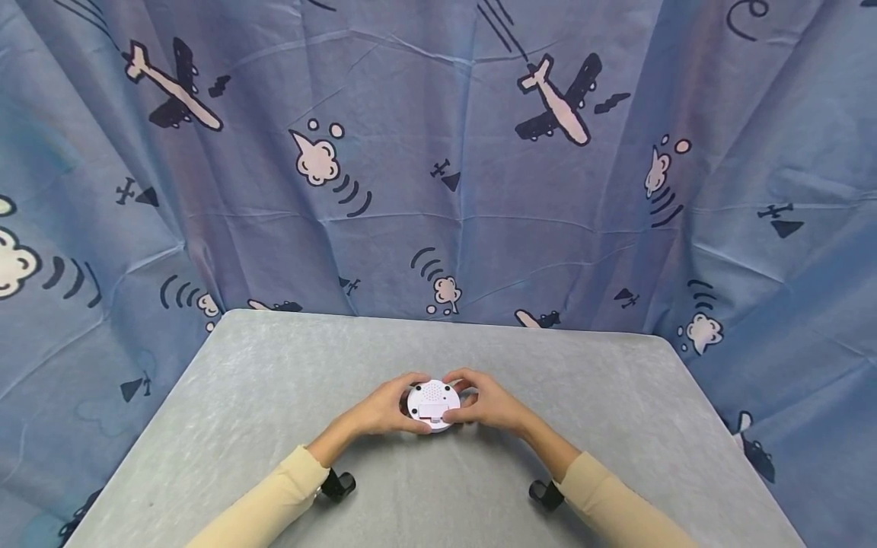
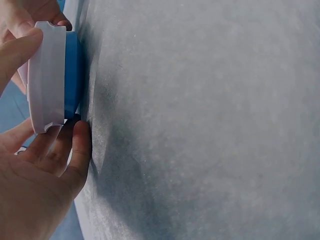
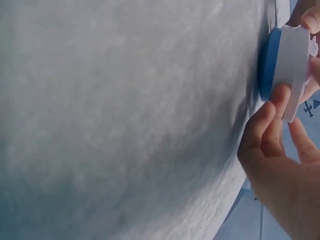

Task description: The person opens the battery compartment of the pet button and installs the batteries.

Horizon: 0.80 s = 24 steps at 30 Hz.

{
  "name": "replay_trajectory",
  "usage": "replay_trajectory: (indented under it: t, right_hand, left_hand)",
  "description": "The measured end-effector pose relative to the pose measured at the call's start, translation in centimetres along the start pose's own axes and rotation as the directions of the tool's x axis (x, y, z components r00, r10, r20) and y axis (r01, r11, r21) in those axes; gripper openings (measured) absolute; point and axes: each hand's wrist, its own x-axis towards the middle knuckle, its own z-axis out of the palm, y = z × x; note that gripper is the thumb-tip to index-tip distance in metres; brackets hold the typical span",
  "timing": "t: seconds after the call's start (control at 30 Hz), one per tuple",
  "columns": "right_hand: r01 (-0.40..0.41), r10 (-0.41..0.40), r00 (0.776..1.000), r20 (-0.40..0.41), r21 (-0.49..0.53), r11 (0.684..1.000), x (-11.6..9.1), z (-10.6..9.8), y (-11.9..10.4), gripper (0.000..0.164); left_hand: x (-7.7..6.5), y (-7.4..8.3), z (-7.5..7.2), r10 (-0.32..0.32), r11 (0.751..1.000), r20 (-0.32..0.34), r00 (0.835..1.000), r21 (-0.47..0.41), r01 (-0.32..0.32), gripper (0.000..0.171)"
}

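Note:
A round white device with speaker holes, small dark feet and a battery compartment faces up between both hands. Its blue lower part is turned to the tabletop. The left hand grips its left rim, thumb at the near edge and fingers at the far one. The right hand holds the right side, its thumb on the battery cover. A strip of red shows beside the cover. In the right wrist view a small white piece stands out from the device's face.
The grey tabletop spreads around the hands. Behind it hangs a blue curtain printed with airplanes. A black band with a small camera sits on the left wrist, another camera on the right.

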Motion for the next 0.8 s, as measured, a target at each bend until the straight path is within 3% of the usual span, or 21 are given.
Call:
replay_trajectory:
  t: [0.23, 0.53, 0.8]
  right_hand:
    - [-0.013, 0.013, 1.0, -0.005, -0.012, 1.0, -0.1, 0.2, -0.4, 0.06]
    - [-0.013, 0.01, 0.999, -0.031, -0.08, 0.997, 0.5, 1.0, -0.5, 0.063]
    - [0.07, -0.068, 0.997, 0.021, -0.109, 0.992, 1.1, 1.1, 0.1, 0.061]
  left_hand:
    - [0.0, 0.0, 0.0, -0.013, 1.0, 0.001, 1.0, 0.004, 0.013, 0.08]
    - [0.0, 0.2, 0.0, 0.021, 0.999, -0.01, 1.0, 0.033, -0.021, 0.081]
    - [0.1, 0.2, -0.3, 0.034, 0.998, -0.013, 0.999, 0.054, -0.033, 0.081]
